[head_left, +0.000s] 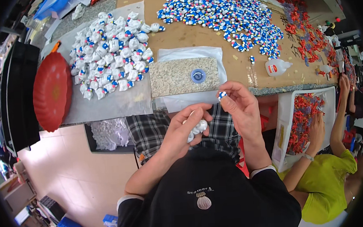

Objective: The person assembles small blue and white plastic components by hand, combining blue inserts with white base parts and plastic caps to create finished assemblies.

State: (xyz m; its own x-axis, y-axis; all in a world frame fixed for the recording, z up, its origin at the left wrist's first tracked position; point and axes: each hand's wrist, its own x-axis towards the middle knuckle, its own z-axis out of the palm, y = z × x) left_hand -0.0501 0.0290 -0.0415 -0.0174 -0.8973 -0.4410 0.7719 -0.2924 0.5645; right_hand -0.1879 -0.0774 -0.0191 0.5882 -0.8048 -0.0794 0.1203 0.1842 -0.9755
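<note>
Above my lap, my left hand (pixel 184 128) is closed around a few small white figurines (pixel 198 128). My right hand (pixel 242 107) pinches a tiny blue-and-white piece (pixel 222 95) between thumb and fingertips, just to the right of the left hand. Beyond the hands, a speckled stone slab (pixel 171 78) lies on white sheeting at the table edge. On the slab sits a small round clear cup (pixel 198 75) with a bluish look. A heap of white figurines with blue and pink parts (pixel 111 51) covers a grey sheet on the left.
Many blue-and-white pieces (pixel 225 19) are spread over the brown board, with a white squeeze bottle (pixel 277 67) below them. A red scalloped tray (pixel 53 92) stands at left. On the right, a person in a yellow-green shirt (pixel 325 183) reaches into a white bin (pixel 279 149) of red pieces.
</note>
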